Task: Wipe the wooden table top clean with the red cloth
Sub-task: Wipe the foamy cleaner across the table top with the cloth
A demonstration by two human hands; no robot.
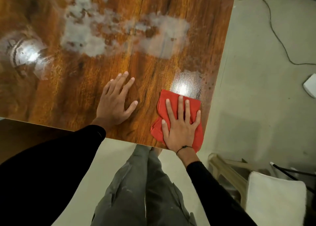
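The wooden table top (71, 82) fills the upper left, glossy with lamp glare. White smeared patches (109, 32) spread across its far middle. A red cloth (164, 99) lies crumpled near the table's near right corner. My right hand (181, 124) lies flat on the cloth with fingers spread, pressing it onto the wood. To its left, my left hand (114, 100) rests flat and open on the bare wood, fingers apart, holding nothing.
The table's right edge (220, 71) drops to a pale floor with a black cable (277, 37). A white cushioned stool (275, 200) and a beige plastic frame (222, 169) stand at the lower right. My legs are below the near edge.
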